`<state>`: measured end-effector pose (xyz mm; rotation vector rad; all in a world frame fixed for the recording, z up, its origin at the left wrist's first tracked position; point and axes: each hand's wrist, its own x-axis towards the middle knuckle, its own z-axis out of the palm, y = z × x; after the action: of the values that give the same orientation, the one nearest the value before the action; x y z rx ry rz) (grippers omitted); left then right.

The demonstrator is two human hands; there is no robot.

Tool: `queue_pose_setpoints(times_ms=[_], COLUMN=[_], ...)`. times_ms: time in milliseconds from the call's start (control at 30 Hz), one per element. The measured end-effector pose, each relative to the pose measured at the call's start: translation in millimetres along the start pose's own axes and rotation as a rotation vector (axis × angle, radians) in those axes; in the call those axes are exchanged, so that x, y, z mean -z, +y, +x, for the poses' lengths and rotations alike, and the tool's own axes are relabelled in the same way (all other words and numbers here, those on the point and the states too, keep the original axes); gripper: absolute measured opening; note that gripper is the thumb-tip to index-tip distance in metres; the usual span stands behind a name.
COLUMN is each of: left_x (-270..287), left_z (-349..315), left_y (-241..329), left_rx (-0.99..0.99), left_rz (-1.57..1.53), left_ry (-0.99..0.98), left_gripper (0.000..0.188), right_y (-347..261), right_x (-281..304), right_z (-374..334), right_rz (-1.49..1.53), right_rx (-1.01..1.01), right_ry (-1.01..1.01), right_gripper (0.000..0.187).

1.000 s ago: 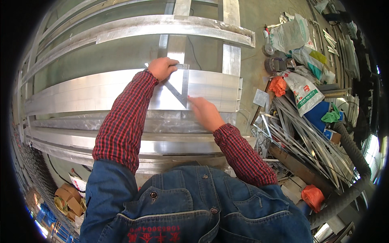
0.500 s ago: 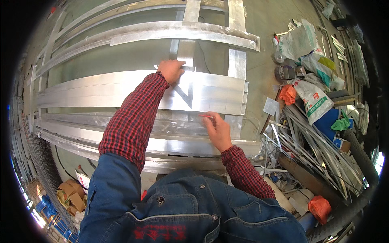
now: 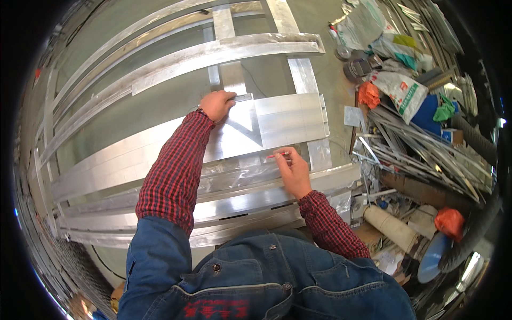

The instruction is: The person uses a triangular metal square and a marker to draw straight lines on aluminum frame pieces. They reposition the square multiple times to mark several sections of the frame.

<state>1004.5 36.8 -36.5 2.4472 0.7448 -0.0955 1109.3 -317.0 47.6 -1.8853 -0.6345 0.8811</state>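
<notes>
A wide, shiny aluminium profile (image 3: 290, 118) lies across the frame in front of me. At its far edge my left hand (image 3: 216, 105) is closed on a metal set square (image 3: 244, 97), whose thick edge sits along the profile's rim. The square's blade reaches over the profile toward me. Just off the near edge, my right hand (image 3: 295, 172) pinches a thin red marking pen (image 3: 276, 155), its tip pointing left and not touching the profile. Part of the square is hidden under my left fingers.
Long aluminium bars (image 3: 224, 50) run beyond the profile, laid over crosspieces (image 3: 302, 74). More bars (image 3: 234, 198) lie close to my body. On the right floor are a heap of metal offcuts (image 3: 426, 154), a white sack (image 3: 402, 93) and orange bags (image 3: 449, 223).
My view has shifted and tilted, so the bars look more slanted. Both hands keep their holds: the left on the square, the right on the pen near the near edge.
</notes>
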Motion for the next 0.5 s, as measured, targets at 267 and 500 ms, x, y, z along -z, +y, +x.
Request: queue_pose_setpoints(times_ms=[267, 500], left_x=[26, 22], left_z=[-39, -48], left_y=[-64, -62], left_rx=[-0.005, 0.02], left_rz=[-0.129, -0.087], left_ry=[-0.059, -0.003], left_gripper=[0.037, 0.038], right_y=[7, -3], right_x=[-71, -96], right_z=[-12, -3], right_rz=[0.037, -0.233], right_rx=[-0.005, 0.141], right_ry=[0.13, -0.065], right_gripper=[0.024, 0.018])
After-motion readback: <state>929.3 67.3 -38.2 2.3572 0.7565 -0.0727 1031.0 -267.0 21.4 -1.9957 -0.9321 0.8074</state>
